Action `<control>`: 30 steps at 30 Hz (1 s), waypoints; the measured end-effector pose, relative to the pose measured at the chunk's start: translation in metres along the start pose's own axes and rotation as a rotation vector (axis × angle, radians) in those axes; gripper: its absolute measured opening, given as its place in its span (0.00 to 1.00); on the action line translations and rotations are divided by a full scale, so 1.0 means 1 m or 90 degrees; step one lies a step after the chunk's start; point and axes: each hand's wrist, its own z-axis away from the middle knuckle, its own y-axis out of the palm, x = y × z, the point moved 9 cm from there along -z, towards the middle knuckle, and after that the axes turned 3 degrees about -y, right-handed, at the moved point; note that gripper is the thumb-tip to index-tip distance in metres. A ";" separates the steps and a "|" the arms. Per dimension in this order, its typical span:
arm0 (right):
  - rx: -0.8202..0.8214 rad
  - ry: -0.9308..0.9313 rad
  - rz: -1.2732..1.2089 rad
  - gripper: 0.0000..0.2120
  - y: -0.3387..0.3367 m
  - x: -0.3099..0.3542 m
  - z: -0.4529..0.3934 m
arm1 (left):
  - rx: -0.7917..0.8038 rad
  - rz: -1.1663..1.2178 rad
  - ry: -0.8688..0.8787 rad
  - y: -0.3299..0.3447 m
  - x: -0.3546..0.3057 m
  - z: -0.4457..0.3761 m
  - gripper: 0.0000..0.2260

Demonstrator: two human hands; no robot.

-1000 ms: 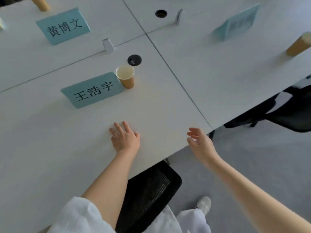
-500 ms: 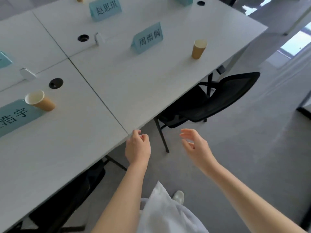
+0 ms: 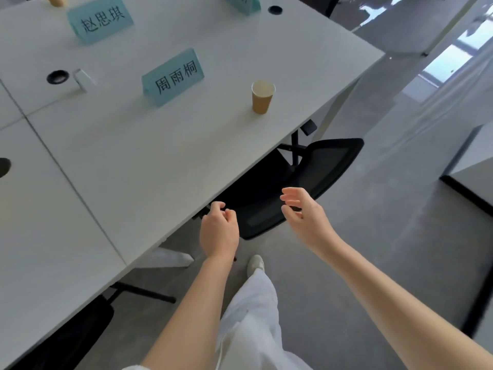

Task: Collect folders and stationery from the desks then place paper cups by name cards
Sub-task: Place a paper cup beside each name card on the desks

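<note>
Brown tapered paper cup (image 3: 262, 96) beside tented teal name card (image 3: 173, 77); both hands, left (image 3: 219, 231) loosely curled, right (image 3: 304, 214) spread, hold nothing.

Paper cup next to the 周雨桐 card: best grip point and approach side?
Grip the paper cup around its upper wall, just under the rim. It stands upright, open mouth up, and tapers downward, so the grip wedges. Come from the desk's near edge with the right hand; the name card is on its left.

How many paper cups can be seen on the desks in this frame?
2. One paper cup stands upright to the right of the near name card. A second cup is cut off by the top edge, behind the far name card. Others may lie outside the view.
</note>
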 end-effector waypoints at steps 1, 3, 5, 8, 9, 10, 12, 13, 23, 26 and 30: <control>0.006 -0.001 0.006 0.16 -0.006 0.004 -0.021 | 0.002 0.002 -0.008 0.007 -0.009 -0.015 0.12; 0.018 -0.008 0.026 0.16 -0.017 0.012 -0.060 | -0.006 -0.008 -0.013 0.018 -0.027 -0.042 0.12; 0.036 -0.013 0.050 0.17 -0.025 0.020 -0.097 | -0.024 -0.016 -0.023 0.023 -0.045 -0.065 0.12; 0.046 -0.018 0.057 0.17 -0.037 0.029 -0.148 | -0.026 -0.021 -0.015 0.031 -0.071 -0.094 0.13; 0.048 -0.017 0.057 0.17 -0.040 0.031 -0.162 | -0.029 -0.025 -0.018 0.032 -0.079 -0.103 0.13; 0.051 -0.017 0.058 0.18 -0.043 0.032 -0.179 | -0.033 -0.029 -0.023 0.034 -0.088 -0.112 0.13; 0.060 -0.021 0.068 0.19 -0.045 0.032 -0.211 | -0.046 -0.037 -0.028 0.039 -0.104 -0.130 0.13; 0.060 -0.024 0.073 0.20 -0.046 0.031 -0.226 | -0.052 -0.041 -0.027 0.042 -0.111 -0.139 0.14; 0.178 -0.037 0.106 0.40 -0.038 0.018 -0.364 | -0.073 -0.094 -0.066 0.094 -0.158 -0.206 0.17; 0.240 -0.083 0.139 0.44 -0.032 0.020 -0.399 | -0.109 -0.084 -0.098 0.108 -0.159 -0.217 0.19; 0.313 -0.169 0.180 0.49 -0.024 0.028 -0.428 | -0.108 -0.126 -0.126 0.129 -0.162 -0.228 0.24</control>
